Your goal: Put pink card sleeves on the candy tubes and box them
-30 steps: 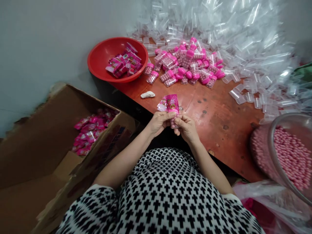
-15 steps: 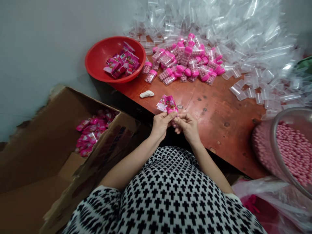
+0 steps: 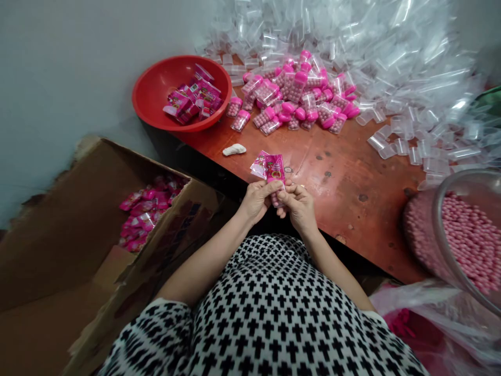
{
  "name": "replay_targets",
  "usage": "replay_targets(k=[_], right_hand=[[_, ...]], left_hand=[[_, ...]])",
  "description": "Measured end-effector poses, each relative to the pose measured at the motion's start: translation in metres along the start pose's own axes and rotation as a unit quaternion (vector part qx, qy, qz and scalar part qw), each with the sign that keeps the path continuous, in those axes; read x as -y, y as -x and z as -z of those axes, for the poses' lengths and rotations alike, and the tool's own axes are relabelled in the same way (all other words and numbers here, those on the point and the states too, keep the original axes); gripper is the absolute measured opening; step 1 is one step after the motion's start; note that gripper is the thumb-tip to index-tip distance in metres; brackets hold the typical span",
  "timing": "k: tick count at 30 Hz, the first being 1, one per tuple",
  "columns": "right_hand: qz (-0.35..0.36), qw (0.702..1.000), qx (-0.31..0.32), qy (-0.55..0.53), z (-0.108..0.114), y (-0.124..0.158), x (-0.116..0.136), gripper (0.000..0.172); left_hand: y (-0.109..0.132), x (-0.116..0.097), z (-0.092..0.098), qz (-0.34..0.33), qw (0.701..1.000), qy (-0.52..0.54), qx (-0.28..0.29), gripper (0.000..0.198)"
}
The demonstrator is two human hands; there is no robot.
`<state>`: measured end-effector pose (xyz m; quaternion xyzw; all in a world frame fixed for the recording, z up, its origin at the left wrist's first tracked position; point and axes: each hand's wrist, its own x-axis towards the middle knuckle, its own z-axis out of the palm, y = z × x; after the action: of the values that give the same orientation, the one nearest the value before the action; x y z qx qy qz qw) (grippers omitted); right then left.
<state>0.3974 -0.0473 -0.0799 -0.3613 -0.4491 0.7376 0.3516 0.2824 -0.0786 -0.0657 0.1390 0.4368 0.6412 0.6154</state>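
Note:
Over the table's front edge, my left hand [image 3: 258,199] and my right hand [image 3: 300,204] are closed together around a small candy bottle [image 3: 275,199] of pink balls. A glossy pink printed wrapper [image 3: 275,167] sticks up from its far end, between my fingertips. Whether the bottle is inside the wrapper I cannot tell, since fingers cover the join. A second, paler pink-and-white wrapper [image 3: 259,164] shows just left of it, near my left fingers. Beyond them lies a small crumpled white piece [image 3: 234,150]. Farther back is a heap of filled candy bottles [image 3: 295,86] with pink caps.
A red bowl [image 3: 146,107] holding wrapped packets stands at the back left. A cardboard box [image 3: 50,250] with more pink packets is at my left. Clear tubes [image 3: 391,62] are piled behind. A tub [image 3: 438,209] of pink balls stands right, above a plastic bag [image 3: 422,308].
The wrapper has tipped more upright, and the bottle's pink balls now show below it between my hands. My right fingers have shifted slightly. The whole view has shifted a little.

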Motion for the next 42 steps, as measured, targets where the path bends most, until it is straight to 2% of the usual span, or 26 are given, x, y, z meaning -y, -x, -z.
replay_targets(k=[4,9,14,18,21,24,30,33,36,38,41,42], right_hand=[[-0.010,1.000,-0.009,-0.027,-0.003,0.002,0.002,0.039],[0.044,0.996,-0.032,0.071,-0.001,0.001,0.001,0.038],[0.007,1.000,-0.019,-0.012,0.004,-0.001,-0.002,0.046],[0.000,0.999,0.009,-0.049,0.007,0.003,-0.002,0.037],[0.016,0.999,-0.011,-0.043,0.005,0.005,-0.001,0.031],[0.023,0.998,-0.029,-0.054,0.001,0.004,-0.001,0.031],[0.018,0.994,-0.052,-0.089,-0.005,-0.007,0.004,0.037],[0.008,0.998,-0.022,-0.066,-0.012,-0.012,0.003,0.040],[-0.002,0.998,0.057,-0.019,-0.025,-0.014,0.000,0.041],[-0.005,0.996,0.091,-0.006,-0.032,-0.013,-0.001,0.041],[0.004,0.997,0.081,0.012,-0.031,-0.014,0.004,0.037],[0.007,0.998,0.066,0.022,-0.027,-0.015,0.006,0.036]], left_hand=[[0.003,-0.003,0.008,0.029,0.999,0.002,0.045,0.036],[0.005,-0.003,0.001,0.001,1.000,-0.023,-0.013,0.037],[0.006,0.002,-0.005,0.026,0.999,0.015,-0.031,0.043],[0.003,-0.001,-0.003,-0.012,0.996,0.058,-0.065,0.043],[0.004,-0.004,-0.003,-0.037,0.995,0.074,-0.055,0.042],[0.006,-0.004,-0.005,-0.055,0.995,0.054,-0.065,0.039],[0.012,0.003,-0.006,-0.022,0.997,0.050,-0.044,0.038],[0.018,0.002,-0.002,-0.037,0.997,0.050,-0.053,0.036],[0.030,-0.015,0.014,-0.078,0.993,0.042,-0.074,0.032],[0.041,-0.036,0.033,-0.157,0.979,0.059,-0.115,0.033],[0.051,-0.068,0.065,-0.321,0.923,0.089,-0.194,0.050],[0.051,-0.074,0.073,-0.330,0.917,0.081,-0.208,0.054]])
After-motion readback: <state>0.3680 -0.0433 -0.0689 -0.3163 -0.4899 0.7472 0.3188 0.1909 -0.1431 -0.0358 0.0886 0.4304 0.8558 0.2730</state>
